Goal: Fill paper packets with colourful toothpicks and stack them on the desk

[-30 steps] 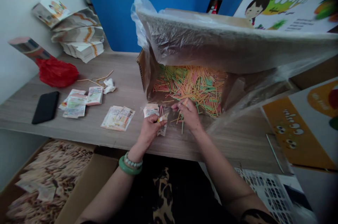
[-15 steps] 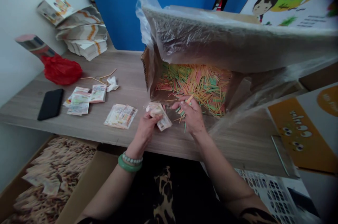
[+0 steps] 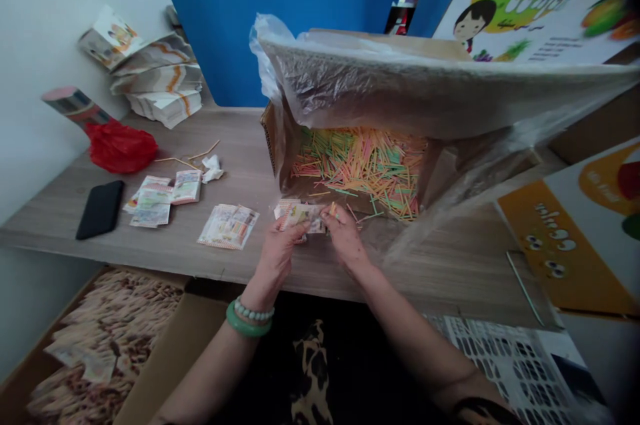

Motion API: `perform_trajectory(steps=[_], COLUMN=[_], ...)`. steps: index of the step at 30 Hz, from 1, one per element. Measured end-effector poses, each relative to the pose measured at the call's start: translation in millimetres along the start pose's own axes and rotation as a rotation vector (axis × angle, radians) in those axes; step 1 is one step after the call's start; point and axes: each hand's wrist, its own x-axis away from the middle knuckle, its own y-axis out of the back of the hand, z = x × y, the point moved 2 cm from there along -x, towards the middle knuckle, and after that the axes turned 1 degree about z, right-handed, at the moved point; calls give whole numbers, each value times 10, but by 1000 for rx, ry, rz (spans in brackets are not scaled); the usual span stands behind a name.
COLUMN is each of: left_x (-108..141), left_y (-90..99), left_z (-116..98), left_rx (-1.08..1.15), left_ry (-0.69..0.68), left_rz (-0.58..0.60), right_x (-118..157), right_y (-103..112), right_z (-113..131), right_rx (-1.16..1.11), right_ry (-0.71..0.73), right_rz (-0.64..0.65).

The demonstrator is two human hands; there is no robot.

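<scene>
My left hand (image 3: 281, 246) pinches a small printed packet (image 3: 300, 213) over the table's front part. At the packet's right end, my right hand (image 3: 344, 231) is closed on a few thin coloured sticks (image 3: 333, 210), mostly hidden by its fingers. Behind my hands, a cardboard box lined with clear plastic (image 3: 360, 88) lies open towards me, with many orange, green and pink sticks (image 3: 370, 161) inside. Left of my left hand, a pile of printed packets (image 3: 229, 226) lies flat on the table (image 3: 240, 178).
A black phone (image 3: 100, 209), more packets (image 3: 153, 201), crumpled tissue (image 3: 213, 169), a red bag (image 3: 121, 147) and stacked paper packs (image 3: 167, 101) are at the left. Below the table edge stands a carton of many packets (image 3: 115, 325). An orange-and-white carton (image 3: 565, 238) stands right.
My right hand has moved left to the packet, and its sticks now meet the packet's end. The packet has turned more level. The view has shifted slightly.
</scene>
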Motion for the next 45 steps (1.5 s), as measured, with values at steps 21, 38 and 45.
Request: perform_trajectory(steps=[21,38,45], left_x=[-204,-8,29], left_y=[80,90,33], left_z=[180,146,75], left_rx=[-460,-400,-375], left_ry=[281,54,26], left_rz=[622,207,252], right_x=[28,-30,36], right_y=[317,192,-119], right_z=[397,447,577], right_rx=[456,-399,-409], right_ry=[303,1,81], right_rz=[640,55,118])
